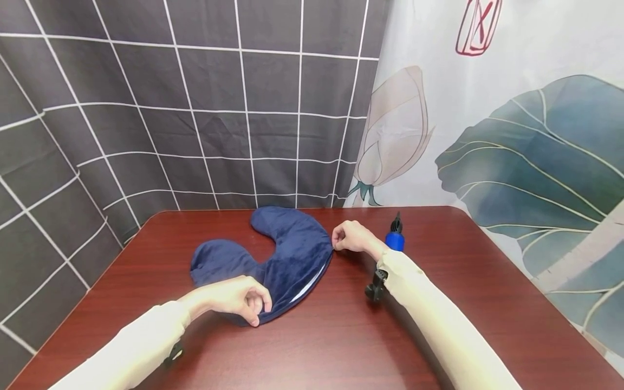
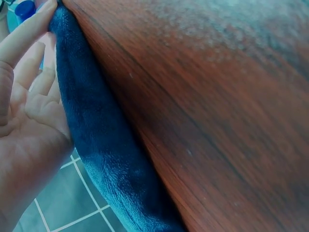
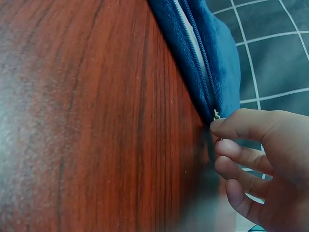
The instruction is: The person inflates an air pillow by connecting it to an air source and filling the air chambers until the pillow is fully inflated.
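Observation:
A navy plush U-shaped neck pillow point(image 1: 292, 238) lies on the table, its curved outer edge toward the right and front. Along that edge a zipper point(image 3: 197, 53) gapes, showing a white strip of filling point(image 1: 308, 285). My right hand point(image 1: 357, 236) pinches the zipper pull point(image 3: 216, 115) between thumb and forefinger at the seam's far end. At the near end, my left hand point(image 1: 236, 297) pinches the pillow's edge between thumb and forefinger. In the left wrist view the pillow's plush side point(image 2: 91, 106) runs down from those fingertips.
Behind my right wrist stands a blue object with a black pointed top point(image 1: 395, 240). The reddish-brown table point(image 1: 312, 352) reaches back to a dark grid-patterned curtain point(image 1: 205, 119) and a white curtain with a lotus print point(image 1: 404, 124).

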{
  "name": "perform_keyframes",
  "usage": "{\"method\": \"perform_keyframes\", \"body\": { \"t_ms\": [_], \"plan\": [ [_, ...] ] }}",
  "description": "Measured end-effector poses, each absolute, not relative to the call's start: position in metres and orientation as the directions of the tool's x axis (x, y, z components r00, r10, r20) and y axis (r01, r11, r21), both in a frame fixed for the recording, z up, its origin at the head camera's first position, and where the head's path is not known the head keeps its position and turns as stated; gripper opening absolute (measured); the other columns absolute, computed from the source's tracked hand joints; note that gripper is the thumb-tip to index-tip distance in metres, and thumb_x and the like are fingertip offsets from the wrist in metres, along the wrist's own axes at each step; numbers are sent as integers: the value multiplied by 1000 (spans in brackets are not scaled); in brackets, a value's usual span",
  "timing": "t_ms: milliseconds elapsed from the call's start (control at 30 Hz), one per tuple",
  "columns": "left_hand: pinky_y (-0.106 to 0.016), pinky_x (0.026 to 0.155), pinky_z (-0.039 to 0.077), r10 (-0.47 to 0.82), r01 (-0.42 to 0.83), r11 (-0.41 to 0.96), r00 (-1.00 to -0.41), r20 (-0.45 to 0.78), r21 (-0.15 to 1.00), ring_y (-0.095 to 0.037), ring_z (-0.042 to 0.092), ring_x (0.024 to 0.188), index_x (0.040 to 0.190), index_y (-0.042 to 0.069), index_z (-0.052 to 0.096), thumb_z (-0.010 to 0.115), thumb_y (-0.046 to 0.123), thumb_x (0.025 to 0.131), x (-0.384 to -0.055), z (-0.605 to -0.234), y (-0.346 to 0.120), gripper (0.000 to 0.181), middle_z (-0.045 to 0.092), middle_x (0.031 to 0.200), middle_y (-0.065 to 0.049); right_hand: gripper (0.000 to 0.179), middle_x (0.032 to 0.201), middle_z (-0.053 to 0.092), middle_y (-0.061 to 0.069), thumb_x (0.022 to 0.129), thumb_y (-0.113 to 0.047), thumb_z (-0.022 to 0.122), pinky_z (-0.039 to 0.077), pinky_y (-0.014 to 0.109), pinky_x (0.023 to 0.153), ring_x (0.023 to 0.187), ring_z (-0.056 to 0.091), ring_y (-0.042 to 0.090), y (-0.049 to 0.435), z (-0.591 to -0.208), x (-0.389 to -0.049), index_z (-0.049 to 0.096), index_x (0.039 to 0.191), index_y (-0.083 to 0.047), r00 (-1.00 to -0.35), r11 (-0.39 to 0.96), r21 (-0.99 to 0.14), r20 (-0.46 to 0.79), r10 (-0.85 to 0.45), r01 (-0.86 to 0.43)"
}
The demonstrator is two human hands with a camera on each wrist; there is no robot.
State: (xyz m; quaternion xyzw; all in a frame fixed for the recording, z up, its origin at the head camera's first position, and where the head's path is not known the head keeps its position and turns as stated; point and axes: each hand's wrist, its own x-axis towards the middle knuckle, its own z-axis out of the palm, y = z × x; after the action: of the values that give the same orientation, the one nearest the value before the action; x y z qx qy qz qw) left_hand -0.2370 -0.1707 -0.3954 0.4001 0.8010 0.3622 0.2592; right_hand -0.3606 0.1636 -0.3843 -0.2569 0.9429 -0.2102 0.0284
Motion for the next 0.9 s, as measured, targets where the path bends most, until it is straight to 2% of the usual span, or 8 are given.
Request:
{"method": "perform_keyframes", "body": {
  "t_ms": [267, 667, 900],
  "plan": [
    [-16, 58, 47, 852, 465, 382, -513, -109, 799, 3, 55, 60, 98, 2, 68, 78, 3, 77, -237, -396, -172, 23, 64, 69, -11, 7, 65, 63, -5, 78, -13, 73, 45, 25, 67, 65, 55, 10, 159, -380, -359, 70, 73, -17, -885, 815, -375, 30, -465, -441],
    [-17, 59, 48, 835, 444, 399, -537, -118, 802, 3, 56, 61, 97, 2, 69, 79, 3, 76, -237, -399, -172, 23, 65, 70, -8, 10, 69, 61, -3, 80, -11, 69, 40, 29, 63, 68, 55, 17, 151, -386, -344, 66, 73, -17, -937, 861, -384, 33, -348, -333],
    [-17, 59, 48, 826, 432, 408, -550, -124, 805, 2, 56, 61, 96, 2, 69, 79, 3, 77, -237, -399, -172, 22, 65, 70, -7, 11, 69, 61, -4, 80, -10, 70, 41, 28, 62, 68, 55, 17, 151, -386, -335, 65, 73, -17, -934, 859, -370, 79, -349, -353]
  ]
}}
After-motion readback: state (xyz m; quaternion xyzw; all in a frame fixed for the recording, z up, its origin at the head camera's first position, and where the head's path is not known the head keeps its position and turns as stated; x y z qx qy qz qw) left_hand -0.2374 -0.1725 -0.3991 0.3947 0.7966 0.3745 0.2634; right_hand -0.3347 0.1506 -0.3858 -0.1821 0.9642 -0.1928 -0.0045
